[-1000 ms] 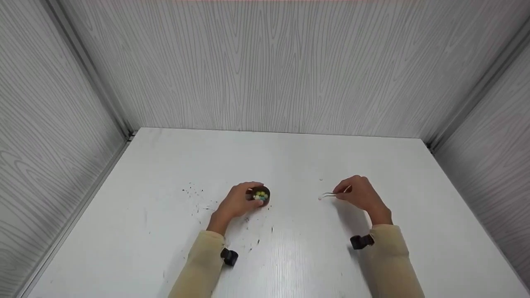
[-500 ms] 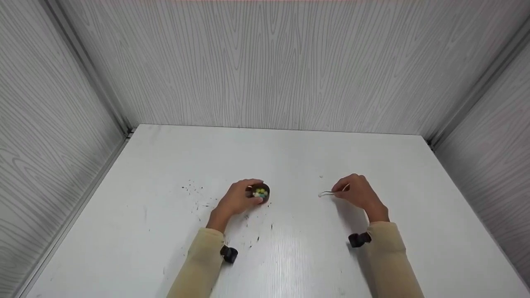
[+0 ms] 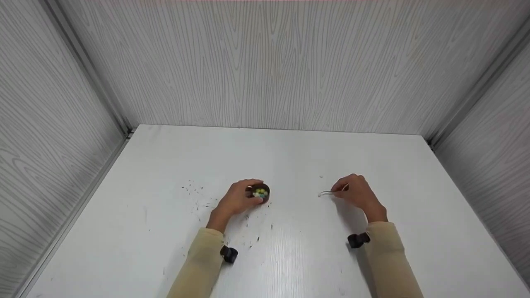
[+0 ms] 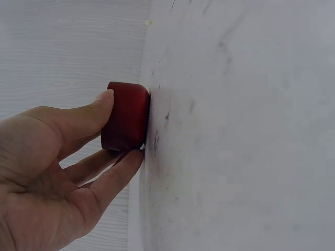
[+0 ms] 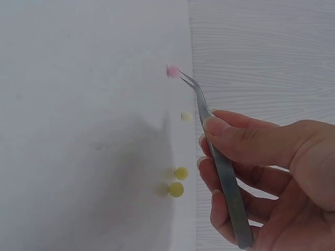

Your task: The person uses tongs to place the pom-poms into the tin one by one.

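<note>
The right hand (image 3: 358, 191) pinches tweezers (image 5: 217, 157), tips closed on a pink bead (image 5: 172, 71). The red cup (image 3: 261, 193), gripped by the left hand (image 3: 238, 199), lies at nine o'clock across the bench (image 3: 290, 157).

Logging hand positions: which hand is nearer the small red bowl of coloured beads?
Left. The left hand grips the red bowl; the right hand holds tweezers well off to its right.

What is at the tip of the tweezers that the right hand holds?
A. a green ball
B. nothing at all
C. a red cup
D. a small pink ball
D: in the right wrist view the tweezers, pinched by the right hand, have a small pink ball at their tip; the left hand holds the red cup.
</note>
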### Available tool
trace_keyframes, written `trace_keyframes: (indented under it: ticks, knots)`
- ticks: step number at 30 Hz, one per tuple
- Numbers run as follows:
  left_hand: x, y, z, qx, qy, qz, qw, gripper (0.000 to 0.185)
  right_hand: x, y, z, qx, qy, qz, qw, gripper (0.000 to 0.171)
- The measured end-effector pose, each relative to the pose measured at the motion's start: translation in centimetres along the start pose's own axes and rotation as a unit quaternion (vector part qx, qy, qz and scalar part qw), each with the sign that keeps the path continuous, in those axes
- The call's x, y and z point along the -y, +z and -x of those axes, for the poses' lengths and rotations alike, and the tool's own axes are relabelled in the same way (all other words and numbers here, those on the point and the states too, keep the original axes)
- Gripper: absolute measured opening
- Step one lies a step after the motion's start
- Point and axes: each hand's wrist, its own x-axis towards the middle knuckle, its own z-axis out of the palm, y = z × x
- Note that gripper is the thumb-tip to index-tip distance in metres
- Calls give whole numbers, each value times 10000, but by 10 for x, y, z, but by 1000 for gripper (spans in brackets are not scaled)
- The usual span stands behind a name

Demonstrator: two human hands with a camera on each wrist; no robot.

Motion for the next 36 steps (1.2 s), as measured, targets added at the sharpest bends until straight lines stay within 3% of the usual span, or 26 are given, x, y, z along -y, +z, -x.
trace_keyframes:
  ticks: [20, 36]
  knots:
    - [1, 1, 0, -64, -77, -65, 9999, 51, 7, -1, 0, -131, -68, 145, 9998, 14]
    - [2, 2, -1, -28, -195, 3, 9998, 52, 31, 9, -10, -209, -544, 92, 9983, 13]
